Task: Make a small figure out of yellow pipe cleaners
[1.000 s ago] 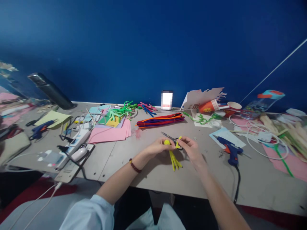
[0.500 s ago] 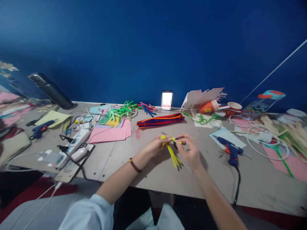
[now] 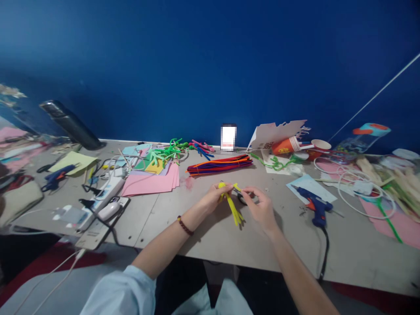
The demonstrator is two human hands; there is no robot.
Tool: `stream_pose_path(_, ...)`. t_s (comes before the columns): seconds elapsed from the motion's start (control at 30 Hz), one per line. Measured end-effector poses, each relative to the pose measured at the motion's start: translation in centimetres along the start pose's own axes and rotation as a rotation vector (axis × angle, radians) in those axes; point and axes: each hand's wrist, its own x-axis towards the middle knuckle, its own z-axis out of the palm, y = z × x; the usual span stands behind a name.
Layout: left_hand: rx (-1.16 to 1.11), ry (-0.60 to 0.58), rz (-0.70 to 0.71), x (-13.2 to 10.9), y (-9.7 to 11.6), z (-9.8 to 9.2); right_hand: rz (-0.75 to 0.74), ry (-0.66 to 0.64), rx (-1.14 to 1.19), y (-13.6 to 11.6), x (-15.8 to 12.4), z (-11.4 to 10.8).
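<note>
My left hand (image 3: 215,200) pinches the top of a yellow pipe-cleaner bundle (image 3: 232,205) whose loose ends hang down toward the grey table (image 3: 210,236). A little to the right, my right hand (image 3: 260,206) pinches one yellow strand near the top of the same bundle. A pair of scissors (image 3: 242,197) lies on the table just behind and between the two hands, mostly hidden by them.
A stack of red, purple and orange pipe cleaners (image 3: 219,165) lies behind the hands. Coloured paper sheets (image 3: 154,181) and green pipe cleaners (image 3: 166,152) sit at the left, a blue glue gun (image 3: 313,204) with its cord at the right. Paper cups (image 3: 287,145) stand at the back.
Both hands have drawn closer together and lifted the yellow bundle slightly. My right hand shifted left and turned a strand at the bundle's top.
</note>
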Motion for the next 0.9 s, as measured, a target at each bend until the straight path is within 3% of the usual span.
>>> stream_pose_path(0.13,0.011,0.004,0.022,-0.1,0.3,0.1,0.037,-0.019,0.061,0.2,0.1,0.1)
stream_pose_path(0.23,-0.038,-0.019,0.009,-0.4,0.7,0.3,0.157,-0.061,0.202,0.6,0.2,0.3)
stream_pose_path(0.4,-0.064,-0.125,-0.022,-0.6,0.9,0.2,0.397,-0.112,0.406,1.1,0.6,0.4)
stream_pose_path(0.57,0.09,-0.233,-0.096,-0.8,1.2,0.1,0.51,-0.109,0.442,1.2,0.8,0.3)
stream_pose_path(0.7,0.26,-0.224,-0.145,-1.3,1.7,0.6,0.44,-0.084,0.353,1.2,0.6,0.1)
stream_pose_path(0.9,0.322,-0.084,-0.107,-1.3,0.9,0.9,0.13,-0.082,0.248,0.8,0.2,0.0)
